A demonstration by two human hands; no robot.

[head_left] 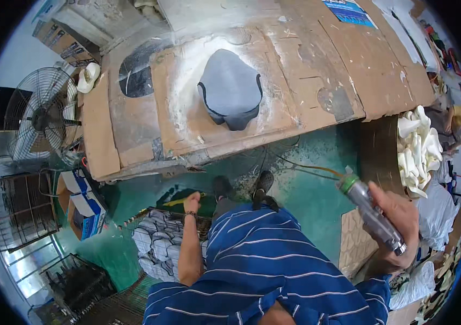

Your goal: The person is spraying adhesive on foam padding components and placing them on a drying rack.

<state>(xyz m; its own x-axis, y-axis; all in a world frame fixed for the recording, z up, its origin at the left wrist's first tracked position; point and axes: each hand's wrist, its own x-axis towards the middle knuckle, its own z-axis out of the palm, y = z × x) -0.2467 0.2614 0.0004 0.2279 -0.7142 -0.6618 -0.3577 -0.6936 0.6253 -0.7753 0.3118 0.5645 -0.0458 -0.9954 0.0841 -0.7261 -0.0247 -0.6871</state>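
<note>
In my right hand point(395, 225) is a grey cylindrical hand tool point(368, 208) with a green collar, held at a slant with my fingers wrapped round it. A thin yellowish hose point(309, 167) runs to the collar end. My left hand point(191, 202) hangs with curled fingers above a wire basket of stacked grey pieces point(160, 238); whether it holds anything is too small to see. On the cardboard-covered table point(317, 70) ahead lies a grey, rounded, saddle-shaped piece point(231, 84) with black edges, apart from both hands. White powder surrounds it.
A large wire-caged fan point(41, 116) stands at the left, above an open blue-and-white box point(85, 208). Cream-coloured moulded pieces point(419, 146) fill a brown container at the right. A cream piece point(88, 77) rests on the table's left edge. Wire racks point(22, 211) stand at far left.
</note>
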